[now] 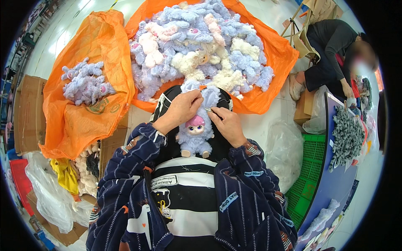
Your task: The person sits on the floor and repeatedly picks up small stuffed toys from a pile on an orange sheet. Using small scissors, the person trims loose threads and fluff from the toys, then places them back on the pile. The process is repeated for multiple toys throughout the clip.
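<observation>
At frame centre, the left hand (183,108) pinches the plush toy (197,144) near its ears; the right hand (228,125) has fingers gripping a small metallic tool (208,109), best kept shallow.

- co-worker (333,44) off to the right, dark long-sleeved top, bent way forward on a tan canvas chair (306,45)
- blue table (322,194) with a fluffy grey heap (346,136) on it
- green plastic crates (313,152) right beside that table
- puffy clear plastic bag (284,152) next to the crates
- over left: cardboard box (31,113), red plastic bin (20,180), some yellow fabric (64,172)
</observation>
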Tool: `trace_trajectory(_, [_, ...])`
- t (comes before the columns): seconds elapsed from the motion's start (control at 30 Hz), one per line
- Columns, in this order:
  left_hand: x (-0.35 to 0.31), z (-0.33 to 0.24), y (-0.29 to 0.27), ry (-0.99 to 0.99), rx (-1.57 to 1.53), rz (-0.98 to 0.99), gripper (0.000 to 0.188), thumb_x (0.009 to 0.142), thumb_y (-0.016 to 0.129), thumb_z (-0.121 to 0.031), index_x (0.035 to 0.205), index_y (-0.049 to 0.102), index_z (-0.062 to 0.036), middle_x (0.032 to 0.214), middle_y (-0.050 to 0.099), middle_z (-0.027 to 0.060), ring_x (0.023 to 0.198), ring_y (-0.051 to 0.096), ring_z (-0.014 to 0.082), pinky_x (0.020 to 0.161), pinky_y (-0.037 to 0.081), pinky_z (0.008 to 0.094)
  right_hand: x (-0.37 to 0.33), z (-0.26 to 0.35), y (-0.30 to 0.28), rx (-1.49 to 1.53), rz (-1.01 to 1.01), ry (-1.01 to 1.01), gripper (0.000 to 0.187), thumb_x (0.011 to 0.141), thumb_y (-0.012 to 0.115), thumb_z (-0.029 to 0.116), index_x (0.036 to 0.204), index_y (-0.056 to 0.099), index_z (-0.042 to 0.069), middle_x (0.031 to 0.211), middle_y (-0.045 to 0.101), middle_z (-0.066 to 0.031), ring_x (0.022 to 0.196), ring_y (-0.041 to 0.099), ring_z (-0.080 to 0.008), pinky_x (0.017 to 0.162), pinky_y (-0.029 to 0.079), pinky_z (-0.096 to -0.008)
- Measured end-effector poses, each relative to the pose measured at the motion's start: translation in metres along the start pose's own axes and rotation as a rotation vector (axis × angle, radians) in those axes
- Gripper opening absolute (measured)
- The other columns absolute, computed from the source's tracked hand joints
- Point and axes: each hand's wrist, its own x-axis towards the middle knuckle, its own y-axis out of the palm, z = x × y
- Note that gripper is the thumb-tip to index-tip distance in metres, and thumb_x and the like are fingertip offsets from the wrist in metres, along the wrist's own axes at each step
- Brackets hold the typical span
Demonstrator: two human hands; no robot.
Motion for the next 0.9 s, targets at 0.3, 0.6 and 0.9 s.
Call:
trace_trajectory(0.3, [-0.001,-0.001,0.003,-0.016,-0.036,0.007,0.016,0.085,0.053,-0.017,0.083,0.053,-0.0016,0.073,0.058,0.0178,0.071,0.056,0.0364,0.061,0.043,0.0399,0.006,-0.003,0.001,-0.060,0.057,-0.036,0.023,0.083,0.061,0.025,0.092,0.066,0.004,0.080,0.063,-0.0132,0.073,0.061,-0.0290,0.062,0.047,-0.0340])
trace_trajectory(0.6, [-0.008,0.019,-0.012,-0.124,-0.293,-0.083,0.017,0.088,0.055,-0.016,0.083,0.055,0.0005,0.063,0.052,0.0028,0.059,0.047,0.0089,0.055,0.041,0.0250,0.006,-0.009,0.007,0.092,0.006,0.032,0.026,0.082,0.062,0.023,0.093,0.065,0.000,0.082,0.065,-0.0135,0.074,0.063,-0.0235,0.065,0.047,-0.0310])
trace_trajectory(0.9, [-0.005,0.013,-0.009,-0.157,-0.299,-0.010,0.017,0.089,0.054,-0.018,0.086,0.056,-0.0015,0.069,0.052,-0.0031,0.064,0.047,0.0045,0.058,0.040,0.0205,0.016,0.005,-0.004,0.072,0.119,0.034,0.029,0.082,0.060,0.028,0.093,0.065,0.001,0.085,0.064,-0.0163,0.077,0.061,-0.0313,0.067,0.047,-0.0350])
